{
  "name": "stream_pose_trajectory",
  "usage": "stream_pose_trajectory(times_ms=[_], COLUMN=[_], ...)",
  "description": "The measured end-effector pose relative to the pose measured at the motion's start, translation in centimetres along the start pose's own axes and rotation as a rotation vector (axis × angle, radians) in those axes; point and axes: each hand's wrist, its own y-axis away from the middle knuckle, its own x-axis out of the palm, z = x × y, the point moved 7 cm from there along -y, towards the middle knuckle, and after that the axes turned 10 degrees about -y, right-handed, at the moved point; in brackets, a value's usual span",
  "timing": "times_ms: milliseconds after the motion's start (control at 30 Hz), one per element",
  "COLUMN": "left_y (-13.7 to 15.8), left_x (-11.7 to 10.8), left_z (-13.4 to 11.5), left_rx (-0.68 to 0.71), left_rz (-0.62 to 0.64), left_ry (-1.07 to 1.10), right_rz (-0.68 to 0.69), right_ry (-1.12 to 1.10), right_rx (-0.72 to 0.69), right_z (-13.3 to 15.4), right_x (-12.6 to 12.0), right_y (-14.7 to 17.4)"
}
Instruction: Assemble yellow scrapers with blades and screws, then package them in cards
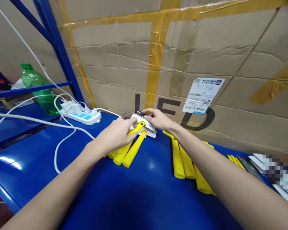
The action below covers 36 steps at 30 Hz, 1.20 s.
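Note:
My left hand (117, 132) reaches in from the left, its fingers bent and its thumb lying over a yellow tubular plastic handle (124, 153) near the end with a hole. Another yellow handle (134, 150) lies just right of it, with more partly hidden under the hand. My right hand (159, 118) has its fingers closed on the upper edge of a white card (148, 123) with black print. A second white card (151, 133) shows beneath it. The cards stand close to the cardboard box, behind the handles.
More yellow handles (179, 159) lie to the right, partly behind my right forearm. A white power strip (86, 117) with plugs and cables sits left, near a green bottle (40, 83). A large cardboard box (110, 64) backs the blue table (148, 185). Blue frame bars (60, 57) rise left.

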Motion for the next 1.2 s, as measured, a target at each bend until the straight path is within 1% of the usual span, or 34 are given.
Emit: stream_pose_trajectory(times_ms=[100,200,300,400,567,700,800,933,1000,1067,1133,1200], left_y=[0.0,0.1,0.1,-0.1,0.0,0.2,0.3,0.5,0.6,0.7,0.7,0.6], left_x=[0.3,1.1,1.8,2.4,3.2,3.5,3.5,3.4,3.2,2.7,2.3,2.1], left_z=[-1.6,-3.0,-3.7,-3.8,-4.2,-4.6,-4.9,-6.2,-7.7,-9.7,-12.0,-14.1], left_rx=[0.017,0.021,0.014,0.009,0.03,0.051,0.087,0.174,0.244,0.317,0.381,0.425], left_rz=[-0.036,-0.041,-0.046,-0.031,0.015,0.021,-0.006,-0.033,-0.042,-0.044,-0.015,0.05], left_ry=[-0.007,-0.003,-0.037,-0.08,-0.115,-0.12,-0.091,-0.072,-0.047,0.009,0.054,0.036], right_rz=[-0.005,0.007,0.003,-0.001,-0.018,-0.039,-0.083,-0.148,-0.16,-0.141,-0.19,-0.255], right_ry=[0.091,0.188,0.285,0.352,0.38,0.337,0.279,0.201,0.131,0.146,0.162,0.142], right_rx=[0.005,-0.003,-0.034,-0.059,-0.11,-0.147,-0.188,-0.214,-0.187,-0.152,-0.108,-0.06], right_z=[-0.8,-1.2,-1.1,-1.4,-2.4,-2.4,-1.4,0.3,0.8,1.1,1.3,1.3], right_x=[-1.1,-1.8,-1.8,-1.2,-0.4,-0.8,-2.1,-5.0,-6.7,-8.2,-10.0,-11.8], right_y=[0.7,1.7,2.7,3.3,3.6,3.8,4.8,7.5,9.3,11.1,13.0,14.9])
